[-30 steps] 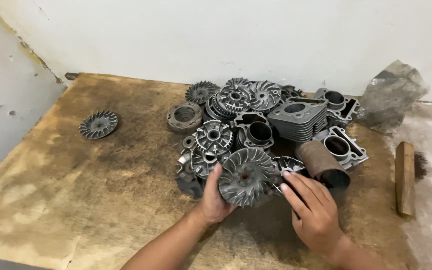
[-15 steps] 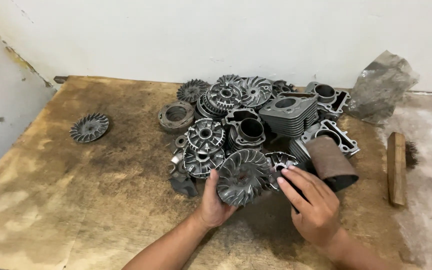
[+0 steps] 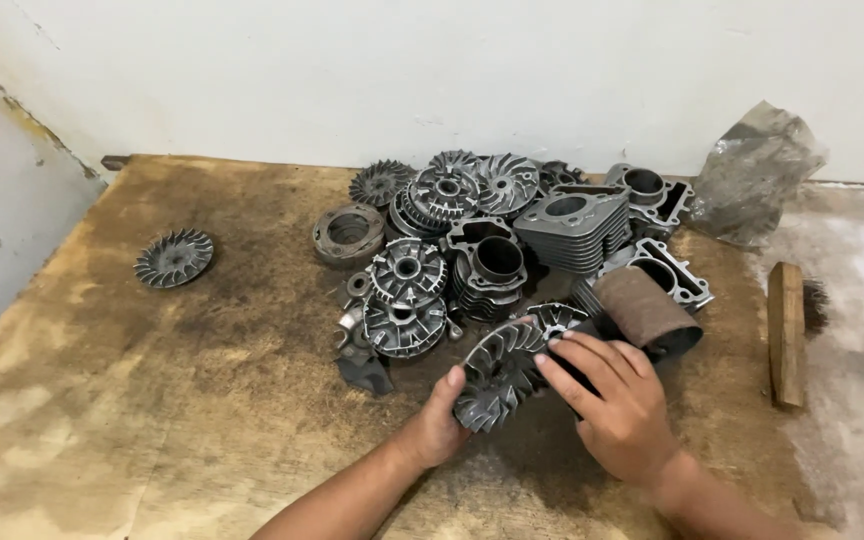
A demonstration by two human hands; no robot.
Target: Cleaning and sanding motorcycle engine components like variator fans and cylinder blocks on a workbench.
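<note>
A grey cast-metal finned disc (image 3: 500, 372), round with curved radial vanes on its face, stands tilted on edge near the front of the desk (image 3: 152, 400), in front of the heap of parts. The left hand (image 3: 439, 425) closes around its lower left rim, thumb up against the vanes. The right hand (image 3: 617, 400) lies over its right side with fingers (image 3: 567, 365) curled against the vaned face; whether it truly grips the disc I cannot tell.

The desk is a worn plywood sheet, brown, stained dark with oil around the heap. A second finned disc (image 3: 174, 257) lies flat and alone, well apart to the left. In the heap (image 3: 492, 240) at least three more vaned discs show, dull and greasy, alongside a ribbed cylinder block (image 3: 572, 232) with stacked cooling fins and a dark round ring (image 3: 349, 232). A rusty brown sleeve (image 3: 644, 310), tube-shaped, lies just beyond the right hand. A wooden-backed brush (image 3: 785, 332) lies at the right, and a crumpled grey plastic bag (image 3: 752, 175) leans by the wall.
</note>
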